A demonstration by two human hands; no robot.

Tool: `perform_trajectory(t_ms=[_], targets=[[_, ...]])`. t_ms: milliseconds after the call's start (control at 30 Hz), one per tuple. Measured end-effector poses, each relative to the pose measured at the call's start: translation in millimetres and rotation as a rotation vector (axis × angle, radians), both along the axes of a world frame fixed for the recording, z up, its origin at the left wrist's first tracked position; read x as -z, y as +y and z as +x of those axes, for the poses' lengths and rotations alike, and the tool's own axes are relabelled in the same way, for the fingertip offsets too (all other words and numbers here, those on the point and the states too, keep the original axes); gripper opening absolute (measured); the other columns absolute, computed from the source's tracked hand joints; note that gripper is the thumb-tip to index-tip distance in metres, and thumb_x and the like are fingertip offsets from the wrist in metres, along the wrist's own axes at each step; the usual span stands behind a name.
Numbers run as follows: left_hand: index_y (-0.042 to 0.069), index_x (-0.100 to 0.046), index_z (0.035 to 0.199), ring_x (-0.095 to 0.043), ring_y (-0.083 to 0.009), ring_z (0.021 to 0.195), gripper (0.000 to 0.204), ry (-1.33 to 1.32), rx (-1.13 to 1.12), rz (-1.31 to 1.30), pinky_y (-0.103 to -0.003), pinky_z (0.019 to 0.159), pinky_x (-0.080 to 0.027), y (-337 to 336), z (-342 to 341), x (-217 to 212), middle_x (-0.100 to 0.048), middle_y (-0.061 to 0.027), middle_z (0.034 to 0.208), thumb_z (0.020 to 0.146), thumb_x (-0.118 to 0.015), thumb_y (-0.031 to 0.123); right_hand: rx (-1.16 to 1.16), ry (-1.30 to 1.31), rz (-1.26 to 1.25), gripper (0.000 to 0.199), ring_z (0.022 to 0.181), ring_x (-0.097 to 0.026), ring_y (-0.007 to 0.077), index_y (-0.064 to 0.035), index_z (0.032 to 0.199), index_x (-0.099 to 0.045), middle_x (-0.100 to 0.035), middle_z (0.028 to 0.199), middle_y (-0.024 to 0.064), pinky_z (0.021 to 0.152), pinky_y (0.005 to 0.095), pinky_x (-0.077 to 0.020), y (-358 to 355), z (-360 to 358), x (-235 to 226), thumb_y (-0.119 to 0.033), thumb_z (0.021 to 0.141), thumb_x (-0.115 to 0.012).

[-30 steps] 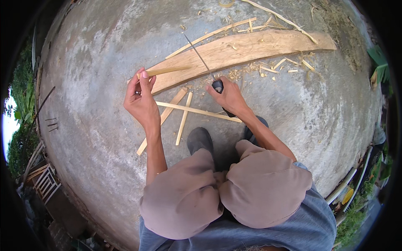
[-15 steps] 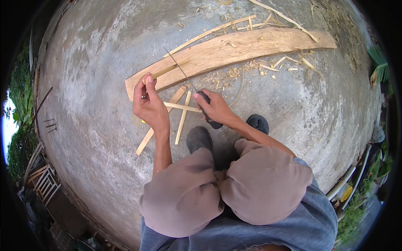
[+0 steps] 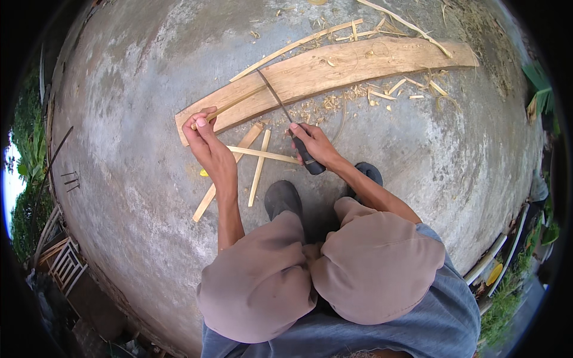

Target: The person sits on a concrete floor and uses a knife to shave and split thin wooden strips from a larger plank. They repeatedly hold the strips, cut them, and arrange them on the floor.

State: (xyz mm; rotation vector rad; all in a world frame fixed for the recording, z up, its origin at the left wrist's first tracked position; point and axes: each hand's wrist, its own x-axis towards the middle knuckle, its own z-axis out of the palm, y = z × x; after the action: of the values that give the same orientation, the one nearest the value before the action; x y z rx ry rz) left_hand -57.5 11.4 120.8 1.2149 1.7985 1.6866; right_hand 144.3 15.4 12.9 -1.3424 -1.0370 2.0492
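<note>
Between the fingers of my left hand [image 3: 212,143] is the near end of a thin wooden stick [image 3: 236,101], which slants out over a long plank [image 3: 334,67] on the ground. My right hand [image 3: 315,146] is wrapped round the black handle of a knife [image 3: 276,93]. Its narrow dark blade points up and left, crossing the plank close to the stick's far end; whether the two touch I cannot tell. Below the plank, between my hands, several pale wooden strips [image 3: 258,170] lie crossed on the concrete.
Wood shavings [image 3: 334,101] and short offcuts [image 3: 397,86] are scattered along the plank's near edge. Beyond it lie a long strip [image 3: 298,49] and a curved pale strip [image 3: 406,24]. My shoes [image 3: 283,200] rest on the concrete floor [image 3: 137,197] just below the crossed strips.
My right hand has shifted right with the knife, and the blade has swung to the stick's far end. My left hand has moved slightly left with the stick.
</note>
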Motion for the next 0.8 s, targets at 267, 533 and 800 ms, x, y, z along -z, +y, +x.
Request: perform_trajectory(t_ms=[267,533,800], targets=[[0.003,-0.045,0.11,-0.061,-0.0247,0.106,0.028,0.191,0.013,-0.119,-0.042,0.099,-0.048,-4.1,5.8,0.5,-0.067,-0.0153,0.109,0.115,-0.035,0.029,-0.244,-0.242,0.297,0.054,0.053,-0.061,0.0163,0.0032,0.107,-0.063,-0.06,0.07,0.006,0.052,0.0335,-0.0495,4.7,-3.5,-39.4,-0.05,0.106,-0.055],[0.003,-0.046,0.109,-0.063,-0.0253,0.101,0.03,0.199,0.049,-0.111,-0.041,0.097,-0.048,2.3,5.5,0.9,-0.068,-0.0156,0.108,0.115,-0.034,0.03,-0.124,-0.188,0.242,0.045,0.051,-0.062,0.015,0.0046,0.104,-0.064,-0.061,0.065,0.0081,0.051,0.0327,-0.0502,13.5,-12.6,-23.4,-0.04,0.105,-0.059],[0.003,-0.048,0.107,-0.062,-0.0232,0.097,0.033,0.175,0.014,-0.078,-0.039,0.094,-0.048,11.6,-1.2,0.5,-0.07,-0.0132,0.103,0.115,-0.036,0.032,0.033,-0.223,0.184,0.054,0.046,-0.061,0.0201,0.0072,0.09,-0.062,-0.058,0.055,0.0127,0.048,0.0369,-0.0485,12.7,-17.8,1.0,-0.045,0.103,-0.06]])
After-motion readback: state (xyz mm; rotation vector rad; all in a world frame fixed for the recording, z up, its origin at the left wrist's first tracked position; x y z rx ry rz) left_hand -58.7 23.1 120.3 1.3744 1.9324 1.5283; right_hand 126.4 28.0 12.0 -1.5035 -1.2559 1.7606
